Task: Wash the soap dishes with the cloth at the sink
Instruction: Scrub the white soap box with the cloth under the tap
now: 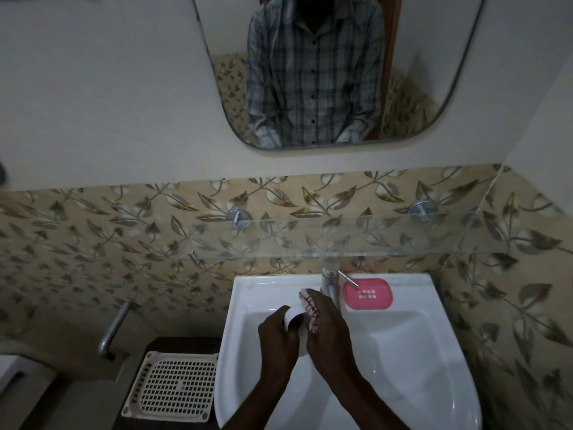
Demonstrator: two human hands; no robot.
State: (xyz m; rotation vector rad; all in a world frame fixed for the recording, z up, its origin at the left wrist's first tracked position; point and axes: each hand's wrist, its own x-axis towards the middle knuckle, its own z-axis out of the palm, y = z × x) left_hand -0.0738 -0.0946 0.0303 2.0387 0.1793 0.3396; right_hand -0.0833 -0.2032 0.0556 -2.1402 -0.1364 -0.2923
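Leaf-patterned tiles backed the white sink (403,352); left of it I saw a cream slotted tray (173,387). Over the basin my left hand (276,339) gripped 1 white soap dish (293,318), and my right hand (328,330) held the cloth (310,308) bunched against it. Right of the tap (329,283), 1 pink soap dish (367,293) sat on the ledge.

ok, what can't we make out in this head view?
Head view only:
- white soap dish: mostly covered by left hand and right hand.
- cloth: only a strip shows past the right fingers; grip unclear.
- sink drain: not visible, forearms cover the basin middle.
- tap: spout behind right hand; running water too dim to tell.
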